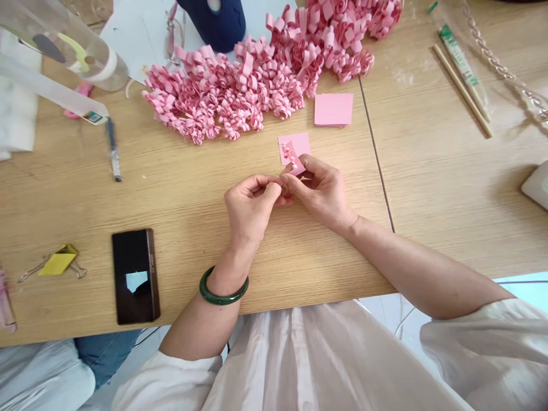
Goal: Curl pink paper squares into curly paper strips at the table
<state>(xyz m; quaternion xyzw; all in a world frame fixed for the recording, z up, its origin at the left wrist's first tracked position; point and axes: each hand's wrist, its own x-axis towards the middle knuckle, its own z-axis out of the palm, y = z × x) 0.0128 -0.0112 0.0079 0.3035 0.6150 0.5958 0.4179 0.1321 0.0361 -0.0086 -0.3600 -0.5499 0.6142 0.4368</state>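
Observation:
Both my hands meet over the wooden table, fingers pinched on a small pink paper piece (297,166) with curled strips along its left edge. My right hand (324,191) grips its lower right part between thumb and fingers. Beside it, touching the near end, my left hand (252,205) has its fingertips closed; the spot between them is hidden. A flat pink paper sheet (302,141) lies just beyond the fingers. A stack of pink paper cards (333,109) rests farther right. Behind these spreads a large heap of curled pink paper flowers (240,85).
On the left lie a black phone (135,277), a yellow binder clip (60,262) and a pen (113,151). A clear plastic bottle (85,51) and a dark blue container (218,25) stand at the back. Thin sticks (462,91) and a chain (492,65) lie at the right.

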